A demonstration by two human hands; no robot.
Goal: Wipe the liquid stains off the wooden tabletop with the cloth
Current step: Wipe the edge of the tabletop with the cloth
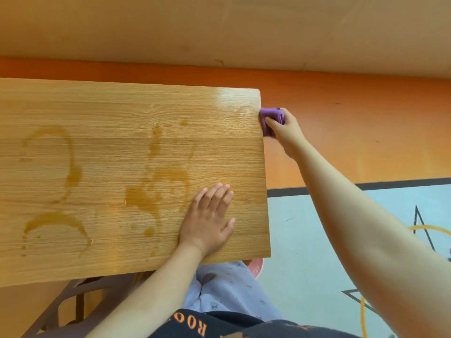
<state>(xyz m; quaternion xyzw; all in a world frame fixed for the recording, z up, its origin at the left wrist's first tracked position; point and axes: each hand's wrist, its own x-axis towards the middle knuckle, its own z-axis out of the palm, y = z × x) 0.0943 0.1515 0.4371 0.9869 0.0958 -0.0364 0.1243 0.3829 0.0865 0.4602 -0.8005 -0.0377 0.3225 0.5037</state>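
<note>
The wooden tabletop [117,113] fills the left and middle of the head view. Brown liquid stains mark it: curved streaks [70,167] on the left and a blotchy patch [156,189] in the middle. My left hand [207,220] lies flat, fingers apart, on the wood just right of the blotchy patch. My right hand [286,132] reaches past the table's right edge and grips a bunched purple cloth [268,117], which touches the far right edge of the tabletop. The far right corner of the wood looks glossy.
An orange floor [353,132] lies beyond the right edge, then a pale blue floor area [305,240] with black and yellow lines. A grey chair frame [73,303] and a pink stool [256,268] sit under the near edge. My lap is below.
</note>
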